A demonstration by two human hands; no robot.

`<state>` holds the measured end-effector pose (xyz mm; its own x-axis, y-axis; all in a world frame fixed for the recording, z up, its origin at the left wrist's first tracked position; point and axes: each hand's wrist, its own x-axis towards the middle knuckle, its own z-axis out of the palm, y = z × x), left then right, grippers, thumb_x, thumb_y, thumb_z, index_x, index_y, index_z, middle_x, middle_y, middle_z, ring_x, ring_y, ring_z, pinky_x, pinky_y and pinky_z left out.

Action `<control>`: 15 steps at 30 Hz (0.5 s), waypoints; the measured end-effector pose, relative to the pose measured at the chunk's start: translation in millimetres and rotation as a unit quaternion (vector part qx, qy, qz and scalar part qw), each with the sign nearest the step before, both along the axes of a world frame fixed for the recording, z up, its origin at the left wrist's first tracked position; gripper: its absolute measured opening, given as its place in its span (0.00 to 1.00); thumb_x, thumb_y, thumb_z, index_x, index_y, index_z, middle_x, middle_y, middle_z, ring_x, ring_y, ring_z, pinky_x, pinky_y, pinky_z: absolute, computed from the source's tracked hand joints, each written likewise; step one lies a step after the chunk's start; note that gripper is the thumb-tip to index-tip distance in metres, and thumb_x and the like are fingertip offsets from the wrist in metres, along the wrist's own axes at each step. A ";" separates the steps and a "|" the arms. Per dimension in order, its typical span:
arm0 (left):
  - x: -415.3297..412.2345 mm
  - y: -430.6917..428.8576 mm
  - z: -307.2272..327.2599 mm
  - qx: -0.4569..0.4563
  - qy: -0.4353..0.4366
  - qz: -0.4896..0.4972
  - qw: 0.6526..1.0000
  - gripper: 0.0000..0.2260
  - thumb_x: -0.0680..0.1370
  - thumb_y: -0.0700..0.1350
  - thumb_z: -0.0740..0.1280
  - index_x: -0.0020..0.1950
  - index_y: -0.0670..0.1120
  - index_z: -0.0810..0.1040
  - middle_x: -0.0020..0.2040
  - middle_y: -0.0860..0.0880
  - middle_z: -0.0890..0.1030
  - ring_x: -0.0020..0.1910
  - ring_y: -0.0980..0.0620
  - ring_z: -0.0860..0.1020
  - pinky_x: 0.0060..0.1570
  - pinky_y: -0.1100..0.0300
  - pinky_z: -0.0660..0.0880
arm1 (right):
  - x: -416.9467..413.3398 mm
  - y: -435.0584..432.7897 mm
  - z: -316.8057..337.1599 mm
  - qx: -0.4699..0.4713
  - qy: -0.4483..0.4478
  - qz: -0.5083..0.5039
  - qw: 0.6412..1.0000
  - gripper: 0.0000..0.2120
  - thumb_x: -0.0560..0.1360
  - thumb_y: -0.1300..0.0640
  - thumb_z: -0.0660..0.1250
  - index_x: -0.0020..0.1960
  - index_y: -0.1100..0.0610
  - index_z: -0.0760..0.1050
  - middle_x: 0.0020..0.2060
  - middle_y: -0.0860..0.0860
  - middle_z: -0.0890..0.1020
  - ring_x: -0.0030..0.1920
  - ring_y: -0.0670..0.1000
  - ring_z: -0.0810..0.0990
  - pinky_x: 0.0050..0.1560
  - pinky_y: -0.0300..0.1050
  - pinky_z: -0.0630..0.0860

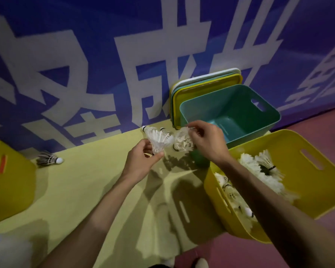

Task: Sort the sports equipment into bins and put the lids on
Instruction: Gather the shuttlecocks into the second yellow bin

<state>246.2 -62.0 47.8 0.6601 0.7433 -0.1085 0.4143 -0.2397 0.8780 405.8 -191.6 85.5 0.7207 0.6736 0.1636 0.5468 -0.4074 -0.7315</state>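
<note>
Yellow bin: just right of the right hand; white shuttlecocks already lie inside.
Teal bin: just beyond the right hand; looks empty.
Lids: stacked on edge behind the teal bin.
Left hand: fingers curled round a white shuttlecock bunch, at the feather end.
Right hand: fingertips pinching the feathers of a second cluster.
Handling, judged: featherlight with brittle skirts; the cork is the safer hold.
</note>
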 end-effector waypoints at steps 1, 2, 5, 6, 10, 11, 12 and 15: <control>2.5 -11.2 9.9 0.014 -0.001 -0.008 1.000 0.17 0.71 0.47 0.75 0.57 0.45 0.76 0.49 0.50 0.79 0.46 0.51 0.78 0.47 0.61 0.75 | 5.9 -12.1 7.1 0.012 0.006 -0.003 1.000 0.10 0.75 0.58 0.65 0.53 0.52 0.82 0.39 0.46 0.82 0.40 0.43 0.78 0.38 0.28 0.66; 6.5 -22.9 19.6 0.032 -0.003 -0.018 0.999 0.16 0.71 0.47 0.75 0.56 0.46 0.76 0.50 0.50 0.78 0.46 0.52 0.78 0.47 0.61 0.76 | 13.0 -25.0 12.7 0.022 0.009 -0.009 1.000 0.10 0.75 0.58 0.65 0.52 0.52 0.82 0.37 0.44 0.81 0.39 0.43 0.77 0.38 0.28 0.67; 20.7 -62.4 43.3 0.059 -0.024 -0.041 0.997 0.12 0.71 0.44 0.75 0.51 0.46 0.77 0.49 0.47 0.77 0.45 0.51 0.78 0.47 0.61 0.75 | 35.2 -65.4 21.6 0.029 0.012 -0.022 0.999 0.09 0.74 0.59 0.66 0.50 0.52 0.83 0.34 0.44 0.80 0.35 0.43 0.78 0.38 0.34 0.72; 26.0 -76.8 48.8 0.057 -0.027 -0.053 0.997 0.12 0.71 0.44 0.75 0.51 0.46 0.78 0.47 0.46 0.78 0.45 0.50 0.78 0.46 0.61 0.74 | 42.2 -79.2 23.0 0.035 0.028 -0.028 0.999 0.09 0.74 0.60 0.65 0.49 0.52 0.83 0.33 0.46 0.80 0.33 0.42 0.78 0.36 0.35 0.75; 51.2 -126.0 51.4 0.052 -0.015 -0.118 0.991 0.13 0.70 0.46 0.75 0.49 0.48 0.74 0.42 0.51 0.77 0.39 0.53 0.75 0.42 0.61 0.73 | 69.2 -135.4 22.3 0.042 0.054 -0.061 0.996 0.08 0.75 0.63 0.64 0.48 0.54 0.81 0.34 0.49 0.80 0.27 0.36 0.77 0.27 0.27 0.72; 57.8 -135.8 49.8 0.052 -0.011 -0.128 0.990 0.13 0.71 0.47 0.75 0.50 0.48 0.74 0.42 0.51 0.77 0.38 0.55 0.74 0.42 0.60 0.73 | 76.3 -148.5 20.7 0.035 0.052 -0.072 0.995 0.08 0.75 0.62 0.64 0.48 0.55 0.81 0.33 0.47 0.80 0.27 0.36 0.78 0.28 0.28 0.73; 64.4 -144.5 47.2 0.051 -0.008 -0.139 0.989 0.14 0.70 0.47 0.75 0.51 0.47 0.74 0.42 0.51 0.77 0.39 0.54 0.74 0.43 0.57 0.74 | 83.4 -160.6 18.6 0.029 0.050 -0.086 0.995 0.08 0.75 0.61 0.64 0.48 0.54 0.82 0.33 0.45 0.80 0.28 0.38 0.79 0.31 0.33 0.76; 80.4 -164.6 39.2 0.059 0.016 -0.166 0.984 0.18 0.70 0.46 0.75 0.57 0.47 0.75 0.49 0.49 0.80 0.44 0.50 0.78 0.47 0.53 0.76 | 101.7 -190.4 11.1 0.008 0.065 -0.116 0.991 0.08 0.74 0.59 0.65 0.48 0.52 0.82 0.33 0.44 0.81 0.34 0.47 0.81 0.41 0.52 0.81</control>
<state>326.6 -226.6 87.0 0.8668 0.4951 -0.0598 0.3232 -0.4665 0.8234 507.5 -382.0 96.6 0.8714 0.4857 0.0693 0.3413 -0.4986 -0.7969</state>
